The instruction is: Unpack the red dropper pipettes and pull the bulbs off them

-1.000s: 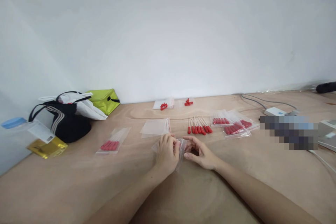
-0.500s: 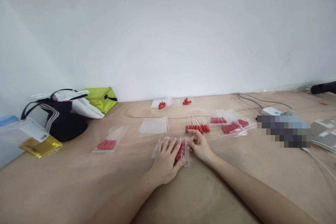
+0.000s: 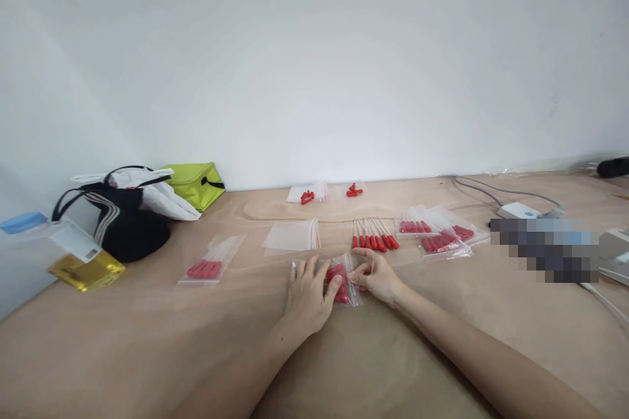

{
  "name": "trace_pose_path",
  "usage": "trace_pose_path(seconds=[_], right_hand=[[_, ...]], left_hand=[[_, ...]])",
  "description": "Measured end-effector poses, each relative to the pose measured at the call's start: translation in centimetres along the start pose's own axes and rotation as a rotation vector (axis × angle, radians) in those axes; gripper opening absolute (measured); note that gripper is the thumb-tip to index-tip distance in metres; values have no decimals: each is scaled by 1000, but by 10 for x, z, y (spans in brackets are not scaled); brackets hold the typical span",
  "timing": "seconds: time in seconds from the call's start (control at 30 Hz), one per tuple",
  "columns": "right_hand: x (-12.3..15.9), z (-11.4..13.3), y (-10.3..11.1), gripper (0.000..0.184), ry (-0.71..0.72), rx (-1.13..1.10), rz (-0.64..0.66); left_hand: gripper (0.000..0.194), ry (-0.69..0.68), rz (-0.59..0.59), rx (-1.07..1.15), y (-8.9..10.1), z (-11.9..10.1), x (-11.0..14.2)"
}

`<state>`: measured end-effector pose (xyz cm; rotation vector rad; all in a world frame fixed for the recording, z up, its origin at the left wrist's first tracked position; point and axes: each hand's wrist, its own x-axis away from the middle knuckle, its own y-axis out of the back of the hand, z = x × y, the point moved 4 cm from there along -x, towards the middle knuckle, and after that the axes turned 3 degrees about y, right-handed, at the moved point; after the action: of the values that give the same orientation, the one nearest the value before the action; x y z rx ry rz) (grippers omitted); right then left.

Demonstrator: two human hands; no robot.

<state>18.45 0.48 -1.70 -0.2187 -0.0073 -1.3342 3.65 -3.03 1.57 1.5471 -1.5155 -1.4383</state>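
Note:
A clear zip bag point(image 3: 352, 298) with several red-ended pieces point(image 3: 339, 281) inside lies on the table in front of me. Across its left part rests my left hand point(image 3: 308, 291), fingers spread flat and thumb on the red pieces. My right hand point(image 3: 374, 276) pinches the bag's right edge, by the zip strip, between thumb and fingers. Just behind that hand, several loose sticks with red ends point(image 3: 376, 242) and thin pale stems lie in a row. Flat clear bags point(image 3: 291, 236) are stacked behind my left hand.
Filled bags point(image 3: 445, 241) overlap at the right, and another filled bag point(image 3: 206, 268) lies left. Small red pieces point(image 3: 307, 197) sit on bags near the wall. A bottle of yellow liquid point(image 3: 86, 265), a black bag point(image 3: 132, 229) and a green pouch point(image 3: 194, 184) stand left; a white adapter point(image 3: 518, 211) lies right.
My left thumb has moved up onto the red pieces, and the bag's right edge now slants under my right fingers. The whole view has shifted slightly.

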Motion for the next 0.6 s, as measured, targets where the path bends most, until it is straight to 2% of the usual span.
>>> trace_pose_path(seconds=[0.17,0.27,0.4,0.5,0.6], right_hand=[[1,2,-4,76,20,-43,-2],[2,2,-5,79,16,-58,-5],[3,2,-5,87,-4,-83,-23],[4,4,-6,89,11,-101,-18],[5,5,-8,90,36,-100,16]], left_hand=[[32,-355,33,177,11,-12,-24],[33,-480,74,196,10,-18,-31],[33,-560,12,242,7,-21,-29],[31,-576,-80,269,7,-19,-26],[25,-567,-100,284,6,-17,-24]])
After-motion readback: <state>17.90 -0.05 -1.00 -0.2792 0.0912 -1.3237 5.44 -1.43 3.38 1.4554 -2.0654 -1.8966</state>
